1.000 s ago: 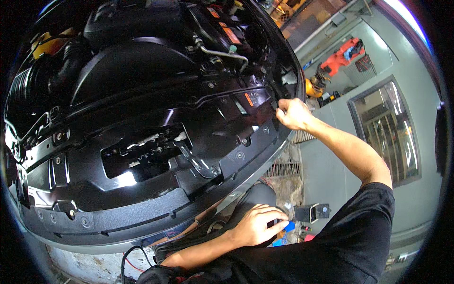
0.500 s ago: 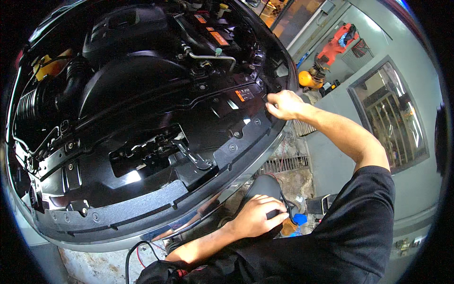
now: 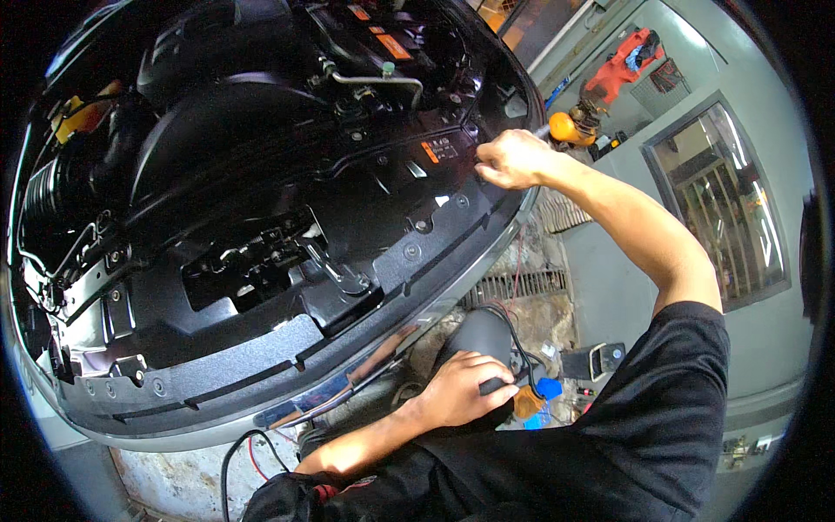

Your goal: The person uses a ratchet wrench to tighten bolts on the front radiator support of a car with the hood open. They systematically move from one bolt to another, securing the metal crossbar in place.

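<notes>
My right hand (image 3: 515, 160) is closed at the right end of the black plastic cover (image 3: 287, 200) along the front of a car's engine bay. Its fingertips meet close to the orange-and-black label (image 3: 432, 152); whatever they pinch is too small or hidden to name. Lower down, in front of the bumper (image 3: 348, 376), my left hand (image 3: 470, 390) wraps round a black handle (image 3: 497, 384). The rest of what that handle belongs to is partly hidden by my hand. A black cable (image 3: 524, 350) runs close beside it.
An opening in the cover shows the hood latch (image 3: 252, 265). A floor grate (image 3: 522, 285) and orange and blue items (image 3: 546, 388) lie beyond my left hand. Right of the car stand a grey wall with a window (image 3: 718, 209) and a yellow-orange round object (image 3: 570, 129).
The view has shifted slightly, so the engine bay sits a little farther left and up. My right hand stays closed at the cover's corner; my left hand keeps its grip on the handle.
</notes>
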Available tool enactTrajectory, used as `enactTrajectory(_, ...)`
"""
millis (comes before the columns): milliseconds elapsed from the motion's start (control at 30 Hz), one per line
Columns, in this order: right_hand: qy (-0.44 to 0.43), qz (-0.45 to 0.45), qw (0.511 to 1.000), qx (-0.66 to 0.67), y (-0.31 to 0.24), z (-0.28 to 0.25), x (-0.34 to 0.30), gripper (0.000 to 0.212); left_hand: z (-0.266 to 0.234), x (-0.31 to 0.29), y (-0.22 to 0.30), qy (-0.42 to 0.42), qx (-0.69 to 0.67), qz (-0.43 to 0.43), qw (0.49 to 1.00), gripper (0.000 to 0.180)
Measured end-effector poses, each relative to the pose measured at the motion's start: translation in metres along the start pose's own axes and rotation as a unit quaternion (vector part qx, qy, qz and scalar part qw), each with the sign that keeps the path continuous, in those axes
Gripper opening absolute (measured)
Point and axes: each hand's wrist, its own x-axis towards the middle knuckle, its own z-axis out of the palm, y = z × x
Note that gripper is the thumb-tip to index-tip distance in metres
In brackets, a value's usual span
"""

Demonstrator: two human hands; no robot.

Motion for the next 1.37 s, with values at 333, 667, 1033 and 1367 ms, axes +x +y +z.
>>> enactTrajectory(333, 0.055, 0.078, 0.994, 0.056, 0.059, -0.001, -0.022, 0.033, 0.02, -0.01, -0.065, -0.061, 0.156, -0.119, 0.979, 0.032)
enactTrajectory(667, 0.116, 0.203, 0.971, 0.055, 0.109, 0.024, -0.038, 0.035, -0.007, -0.001, -0.035, -0.064, 0.135, -0.124, 0.981, 0.031)
enactTrajectory(1033, 0.107, 0.133, 0.985, 0.009, 0.13, 0.039, -0.023, 0.036, 0.001, 0.0, -0.039, -0.077, 0.129, -0.135, 0.979, 0.032)
enactTrajectory(1367, 0.032, 0.122, 0.991, -0.047, 0.126, 0.031, -0.029, 0.039, 0.002, 0.0, -0.043, -0.092, 0.139, -0.141, 0.976, 0.033)
